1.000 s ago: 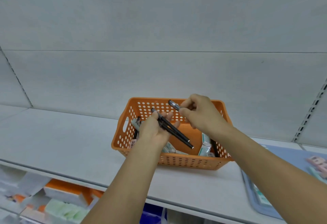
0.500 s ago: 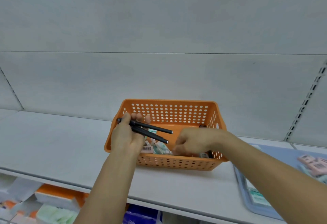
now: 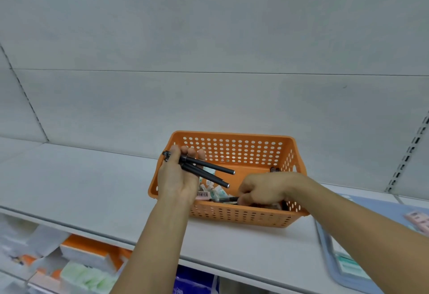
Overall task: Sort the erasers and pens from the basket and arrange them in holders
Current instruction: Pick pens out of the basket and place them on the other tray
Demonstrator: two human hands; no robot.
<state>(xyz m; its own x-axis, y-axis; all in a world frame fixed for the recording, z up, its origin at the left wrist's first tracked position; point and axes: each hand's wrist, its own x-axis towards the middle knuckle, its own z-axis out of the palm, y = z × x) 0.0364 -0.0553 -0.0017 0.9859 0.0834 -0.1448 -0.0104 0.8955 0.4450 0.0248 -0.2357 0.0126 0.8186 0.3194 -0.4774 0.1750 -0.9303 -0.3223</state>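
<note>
Against the frame half a second ago: little changed. Left hand point(image 3: 177, 178) still raised over the left end of the basket with the same pens; right hand point(image 3: 267, 190) still down inside the basket, now with a dark pen showing at its fingertips.

Shelf point(image 3: 92, 191): pale grey, carrying the basket near its front edge. Blue tray point(image 3: 325, 242) at far right on the same shelf, partly cut off by the picture's edge.

Basket point(image 3: 234, 214): orange, perforated walls, upright, standing on the shelf. Small packaged erasers point(image 3: 218, 192) lying loose on its floor, between the two hands.

Left hand: fingers curled round two black pens point(image 3: 204, 168), held above the basket, tips pointing right and slightly down, spread apart at the free ends.

Right hand: inside the basket near its front wall, fingers curled tight and pinching a dark pen point(image 3: 226, 199) lying low among the erasers. Rest of that pen hidden by the hand.

Lower shelf point(image 3: 76, 263): blurred orange, white and green packs.
</note>
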